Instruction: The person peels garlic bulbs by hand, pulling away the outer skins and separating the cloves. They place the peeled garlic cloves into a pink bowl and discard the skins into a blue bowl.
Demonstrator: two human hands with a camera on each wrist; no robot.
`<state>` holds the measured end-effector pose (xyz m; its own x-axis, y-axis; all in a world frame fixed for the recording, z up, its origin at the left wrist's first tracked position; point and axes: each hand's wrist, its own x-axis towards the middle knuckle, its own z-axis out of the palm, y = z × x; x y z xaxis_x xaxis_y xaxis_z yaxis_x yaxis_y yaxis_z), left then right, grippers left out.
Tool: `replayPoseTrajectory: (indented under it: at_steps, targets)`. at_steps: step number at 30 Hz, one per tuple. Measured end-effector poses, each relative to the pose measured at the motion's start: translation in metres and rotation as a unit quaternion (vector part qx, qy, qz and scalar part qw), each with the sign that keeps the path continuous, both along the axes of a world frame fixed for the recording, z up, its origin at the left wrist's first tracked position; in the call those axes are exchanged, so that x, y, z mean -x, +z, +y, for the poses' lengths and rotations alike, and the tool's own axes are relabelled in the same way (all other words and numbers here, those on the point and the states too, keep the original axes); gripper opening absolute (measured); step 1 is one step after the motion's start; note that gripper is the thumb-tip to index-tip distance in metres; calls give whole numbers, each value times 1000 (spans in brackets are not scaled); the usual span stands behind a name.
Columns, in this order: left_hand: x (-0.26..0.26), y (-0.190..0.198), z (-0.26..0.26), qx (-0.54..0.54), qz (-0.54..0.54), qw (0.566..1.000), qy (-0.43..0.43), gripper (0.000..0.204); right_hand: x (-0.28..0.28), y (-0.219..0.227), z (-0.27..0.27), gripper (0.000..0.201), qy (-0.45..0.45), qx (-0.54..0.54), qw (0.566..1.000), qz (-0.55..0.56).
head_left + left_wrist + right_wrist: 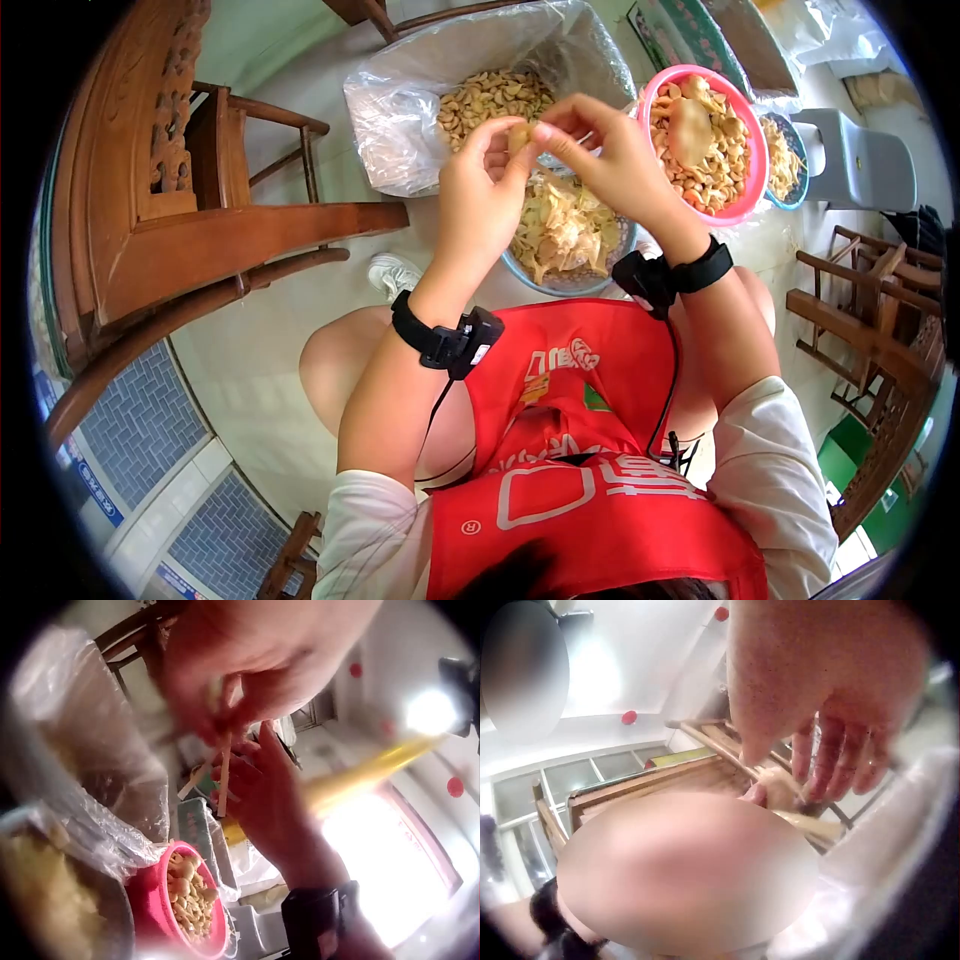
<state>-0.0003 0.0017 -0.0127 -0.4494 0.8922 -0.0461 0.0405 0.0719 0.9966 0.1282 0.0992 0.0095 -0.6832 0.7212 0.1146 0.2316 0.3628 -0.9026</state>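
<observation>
Both hands (482, 190) (622, 160) meet at the fingertips, wrists apart, pinching a pale piece (519, 138) between them.

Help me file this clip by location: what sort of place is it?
Probably a room in a home or small shop, used for preparing food: there is carved brown wooden furniture, a large container lined with clear plastic, and a round pink plastic basin of pale, mushroom-like pieces.

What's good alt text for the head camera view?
A person's left hand and right hand hold a small pale piece near a bowl of shreds, with a plastic-lined bin of pale chunks beyond and a pink tub to the right.
</observation>
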Motion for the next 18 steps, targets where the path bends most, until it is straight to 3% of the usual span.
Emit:
replayPoseTrajectory:
  at_steps: [3, 9, 11, 12, 14, 18]
  targets:
    - [-7, -5, 0, 4, 92, 995, 26, 22, 3, -8, -9, 22, 5, 13, 1000, 7]
    - [-6, 2, 0, 66, 35, 997, -6, 24, 6, -18, -17, 11, -35, -27, 998, 37]
    - [-5, 0, 1, 45, -69, 996, 33, 24, 6, -21, -18, 10, -53, -55, 996, 50]
    - [-5, 1, 0, 46, -69, 996, 33, 24, 5, -21, -16, 9, -58, -43, 996, 50]
    - [-7, 5, -1, 24, 99, 995, 21, 25, 4, -19, -16, 10, -78, -15, 996, 38]
    - [-9, 5, -2, 10, 132, 990, 40, 24, 10, -12, -23, 11, -122, -18, 989, 82]
